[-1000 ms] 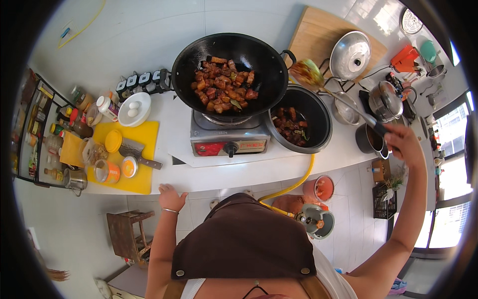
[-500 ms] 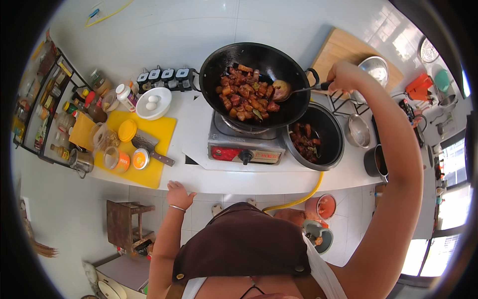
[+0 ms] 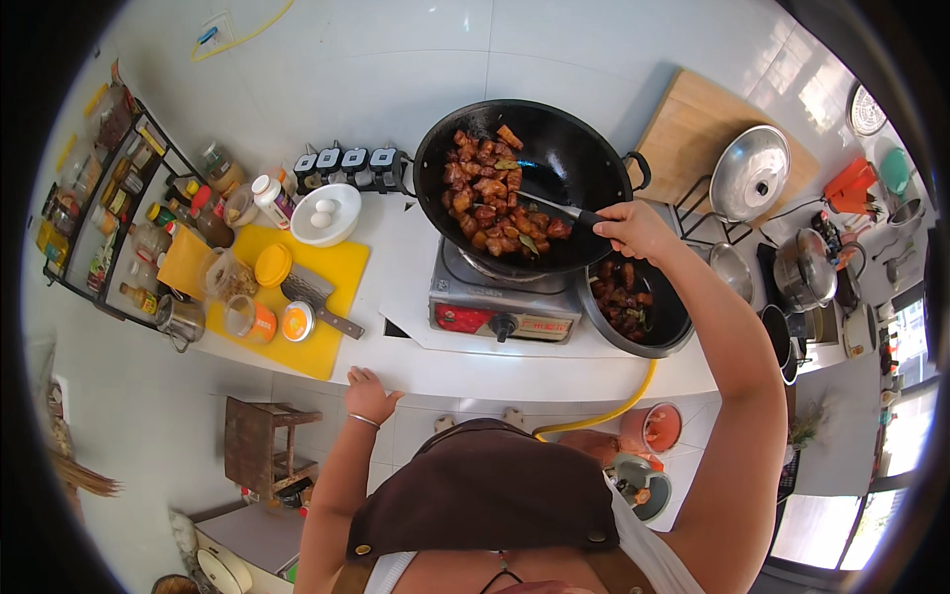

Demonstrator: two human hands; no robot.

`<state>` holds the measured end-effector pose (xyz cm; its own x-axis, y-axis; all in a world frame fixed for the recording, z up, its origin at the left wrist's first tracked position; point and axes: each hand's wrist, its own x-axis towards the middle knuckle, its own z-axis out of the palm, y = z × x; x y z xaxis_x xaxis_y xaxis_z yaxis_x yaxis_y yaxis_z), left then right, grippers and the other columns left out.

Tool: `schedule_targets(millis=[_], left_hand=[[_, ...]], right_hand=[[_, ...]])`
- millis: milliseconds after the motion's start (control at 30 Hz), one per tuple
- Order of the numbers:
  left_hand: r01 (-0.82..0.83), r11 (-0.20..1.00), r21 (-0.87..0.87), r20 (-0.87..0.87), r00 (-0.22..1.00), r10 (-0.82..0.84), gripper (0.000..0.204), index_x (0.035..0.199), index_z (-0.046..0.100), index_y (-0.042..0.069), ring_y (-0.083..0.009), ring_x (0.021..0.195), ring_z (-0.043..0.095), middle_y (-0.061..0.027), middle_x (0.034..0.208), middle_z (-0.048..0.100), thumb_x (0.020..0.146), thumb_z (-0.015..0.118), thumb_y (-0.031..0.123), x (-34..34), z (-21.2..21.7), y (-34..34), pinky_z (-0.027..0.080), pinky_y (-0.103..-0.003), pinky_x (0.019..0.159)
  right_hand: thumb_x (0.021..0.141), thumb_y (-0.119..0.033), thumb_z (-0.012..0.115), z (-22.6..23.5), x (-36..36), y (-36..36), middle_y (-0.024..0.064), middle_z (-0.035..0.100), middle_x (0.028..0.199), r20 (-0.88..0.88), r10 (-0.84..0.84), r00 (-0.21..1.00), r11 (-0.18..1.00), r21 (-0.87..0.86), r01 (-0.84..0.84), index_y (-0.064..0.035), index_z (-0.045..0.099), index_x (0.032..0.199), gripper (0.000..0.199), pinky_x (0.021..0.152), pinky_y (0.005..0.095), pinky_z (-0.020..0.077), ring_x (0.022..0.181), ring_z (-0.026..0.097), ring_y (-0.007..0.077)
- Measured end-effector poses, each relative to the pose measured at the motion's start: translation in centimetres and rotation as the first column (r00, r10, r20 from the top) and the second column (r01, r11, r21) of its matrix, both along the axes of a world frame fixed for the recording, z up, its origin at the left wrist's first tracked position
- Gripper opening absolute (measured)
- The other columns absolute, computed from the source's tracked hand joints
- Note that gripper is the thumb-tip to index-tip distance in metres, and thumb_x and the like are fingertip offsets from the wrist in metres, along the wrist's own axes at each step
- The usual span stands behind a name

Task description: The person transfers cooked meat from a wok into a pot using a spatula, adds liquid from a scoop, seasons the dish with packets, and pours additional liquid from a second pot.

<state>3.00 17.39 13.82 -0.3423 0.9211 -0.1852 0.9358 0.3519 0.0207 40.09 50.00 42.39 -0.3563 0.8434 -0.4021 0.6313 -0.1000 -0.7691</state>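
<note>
A black wok (image 3: 579, 163) full of browned meat chunks (image 3: 485, 193) sits on a single gas burner (image 3: 505, 307). My right hand (image 3: 633, 228) grips the dark handle of a ladle (image 3: 549, 210) whose bowl end lies among the meat. My left hand (image 3: 369, 394) rests on the front edge of the white counter (image 3: 416, 361), fingers spread, holding nothing. Beside the burner stands a black pot (image 3: 648, 332) with more cooked meat.
A yellow cutting board (image 3: 332, 297) holds a cleaver (image 3: 315, 302) and small jars. A white bowl of eggs (image 3: 325, 213) and seasoning boxes stand behind it. A spice rack is at far left. Metal pots, a lid (image 3: 749, 173) and a wooden board (image 3: 693, 124) are at right.
My right hand came back from the pots at far right with the ladle and now has it deep in the wok's meat. The view shifted; my left hand stayed on the counter edge.
</note>
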Motion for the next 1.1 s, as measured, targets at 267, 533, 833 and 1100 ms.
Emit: schedule_targets(millis=[267, 533, 833, 1100], left_hand=[[-0.016, 1.0, -0.012, 0.046, 0.999, 0.017, 0.092, 0.123, 0.042, -0.017, -0.0468, 0.122, 0.039, -0.0385, 0.128, 0.04, 0.072, 0.068, 0.055, 0.2, 0.1, 0.2, 0.041, -0.044, 0.097], [0.018, 1.0, -0.026, -0.029, 0.999, -0.018, 0.09, 0.123, 0.042, -0.016, -0.045, 0.12, 0.043, -0.0373, 0.127, 0.041, 0.074, 0.065, 0.056, 0.1, -0.4, 0.1, 0.042, -0.042, 0.096], [0.033, 0.999, 0.017, -0.026, 0.999, -0.033, 0.094, 0.122, 0.045, -0.017, -0.0487, 0.119, 0.042, -0.0388, 0.124, 0.043, 0.072, 0.064, 0.06, -0.4, -1.6, 0.0, 0.041, -0.046, 0.096], [0.035, 0.999, 0.02, -0.09, 0.995, -0.033, 0.095, 0.121, 0.045, -0.016, -0.0462, 0.115, 0.046, -0.0362, 0.125, 0.045, 0.07, 0.066, 0.061, -0.3, -1.8, -0.1, 0.045, -0.045, 0.091]], right_hand=[[0.085, -0.017, 0.064, 2.1, 1.5, -2.0, 0.0002, 0.049, 0.059, 0.014, -0.071, 0.997, 0.997, -0.013, 0.072, -0.0045, 0.063, 0.111, 0.029, 0.037, 0.022, 0.0222, 0.042, 0.037, 0.0054], [0.085, -0.016, 0.063, 5.3, 3.1, -4.5, -0.0006, 0.047, 0.059, 0.044, -0.079, 0.996, 0.997, 0.001, 0.079, -0.0044, 0.064, 0.109, 0.026, 0.037, 0.0217, 0.0211, 0.043, 0.035, 0.0049], [0.085, -0.015, 0.062, 7.3, 6.0, -7.5, -0.0004, 0.047, 0.058, 0.017, -0.127, 0.992, 0.992, 0.008, 0.127, -0.0029, 0.064, 0.109, 0.027, 0.038, 0.0216, 0.0197, 0.042, 0.033, 0.0043], [0.083, -0.011, 0.061, 10.2, 10.6, -12.4, -0.0007, 0.047, 0.059, 0.037, -0.228, 0.973, 0.973, 0.044, 0.226, -0.0015, 0.063, 0.112, 0.03, 0.038, 0.02, 0.0209, 0.043, 0.033, 0.0037]])
